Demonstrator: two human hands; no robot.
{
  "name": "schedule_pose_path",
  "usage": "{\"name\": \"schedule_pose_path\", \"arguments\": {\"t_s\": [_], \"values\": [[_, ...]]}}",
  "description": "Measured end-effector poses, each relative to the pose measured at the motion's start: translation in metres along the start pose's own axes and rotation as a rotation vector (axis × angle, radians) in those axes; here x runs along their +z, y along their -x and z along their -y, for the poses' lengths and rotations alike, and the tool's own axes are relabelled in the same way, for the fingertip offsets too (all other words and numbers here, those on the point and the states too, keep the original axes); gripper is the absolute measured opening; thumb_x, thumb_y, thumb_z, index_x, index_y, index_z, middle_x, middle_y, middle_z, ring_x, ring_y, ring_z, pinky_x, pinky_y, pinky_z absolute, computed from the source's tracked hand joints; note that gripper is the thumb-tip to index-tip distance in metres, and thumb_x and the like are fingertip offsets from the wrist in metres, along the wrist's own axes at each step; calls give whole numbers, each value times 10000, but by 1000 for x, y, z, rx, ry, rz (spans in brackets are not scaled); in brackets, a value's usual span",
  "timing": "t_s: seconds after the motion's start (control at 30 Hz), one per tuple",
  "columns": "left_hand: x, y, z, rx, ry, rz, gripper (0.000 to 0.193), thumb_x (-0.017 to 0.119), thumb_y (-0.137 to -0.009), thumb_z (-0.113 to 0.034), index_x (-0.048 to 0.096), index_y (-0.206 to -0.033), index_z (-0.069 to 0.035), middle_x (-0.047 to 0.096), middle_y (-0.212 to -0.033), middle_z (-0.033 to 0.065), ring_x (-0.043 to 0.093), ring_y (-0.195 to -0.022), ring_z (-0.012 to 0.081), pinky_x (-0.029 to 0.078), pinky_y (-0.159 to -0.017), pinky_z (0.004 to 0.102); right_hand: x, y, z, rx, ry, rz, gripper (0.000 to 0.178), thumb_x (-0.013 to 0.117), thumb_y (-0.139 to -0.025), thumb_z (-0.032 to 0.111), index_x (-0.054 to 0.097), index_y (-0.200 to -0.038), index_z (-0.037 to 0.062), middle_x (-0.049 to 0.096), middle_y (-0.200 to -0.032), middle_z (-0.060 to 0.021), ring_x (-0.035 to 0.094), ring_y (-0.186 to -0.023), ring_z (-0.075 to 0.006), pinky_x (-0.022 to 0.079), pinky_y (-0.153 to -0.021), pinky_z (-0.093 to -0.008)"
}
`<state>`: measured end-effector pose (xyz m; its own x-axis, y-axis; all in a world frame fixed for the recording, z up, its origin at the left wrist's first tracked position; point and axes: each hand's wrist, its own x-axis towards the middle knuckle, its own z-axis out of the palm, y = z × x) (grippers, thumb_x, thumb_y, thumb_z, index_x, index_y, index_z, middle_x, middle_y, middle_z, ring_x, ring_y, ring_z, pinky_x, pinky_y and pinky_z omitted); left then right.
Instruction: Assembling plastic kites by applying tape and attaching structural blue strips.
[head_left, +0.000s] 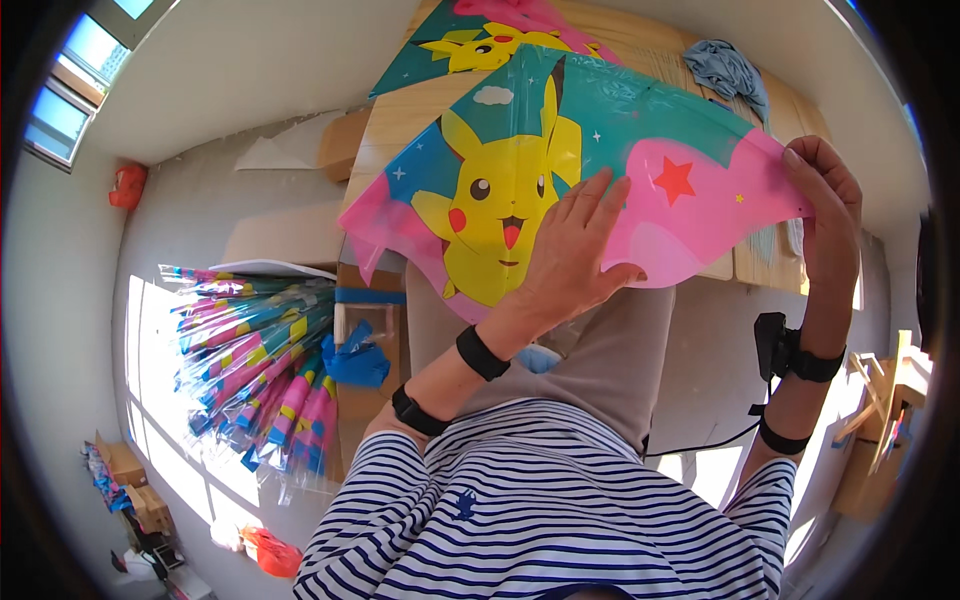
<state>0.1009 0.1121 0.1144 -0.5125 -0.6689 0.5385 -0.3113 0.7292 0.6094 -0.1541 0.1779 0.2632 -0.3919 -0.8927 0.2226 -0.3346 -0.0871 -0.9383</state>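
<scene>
A thin kite (685, 235) in green and pink, printed with a yellow cartoon figure and a red star, is spread over my lap and the table's near edge. My left hand (570, 255) lies flat on its middle, fingers outstretched, covering part of the figure. At the kite's right corner, my right hand (828, 200) pinches the pink edge between thumb and fingers. The kite's left corner hangs in a fold past the table edge. Beyond it on the table lies another kite (440, 62) with a similar print.
A wooden table (395, 125) stands before me, with a crumpled grey-blue cloth (725, 70) at its far right. To my left, a bundle of rolled kites in clear sleeves (255, 355) sticks out beside a cardboard box (375, 315). Wooden pieces (880, 415) stand at the far right.
</scene>
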Motion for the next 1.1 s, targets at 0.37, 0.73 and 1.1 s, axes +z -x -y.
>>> {"name": "schedule_pose_path", "arguments": {"t_s": [0.37,0.73,1.1], "values": [[-121,89,258,-538,-738,-278,556,743,-765,-140,567,-1282,-35,557,-1341,212,509,-1248,422,455,-993,507,-83,3,-58,95,-287,-132,131,656,-948,140,658,-1015,28,617,-916,12,563,-847,-53,440,-787,-214],[-212,18,249,-445,-692,-433,170,628,-805,-50,695,-961,-48,665,-945,174,631,-927,381,500,-810,449,-79,-24,-106,116,-234,-100,126,654,-949,122,665,-996,5,620,-881,8,558,-790,-49,436,-729,-202],[-239,-56,254,-312,-974,-614,117,592,-883,-92,695,-936,-106,651,-956,83,611,-954,314,501,-792,439,40,-87,-223,197,-192,-350,49,713,-876,90,696,-882,44,624,-768,36,531,-649,-39,431,-568,-195]]}}
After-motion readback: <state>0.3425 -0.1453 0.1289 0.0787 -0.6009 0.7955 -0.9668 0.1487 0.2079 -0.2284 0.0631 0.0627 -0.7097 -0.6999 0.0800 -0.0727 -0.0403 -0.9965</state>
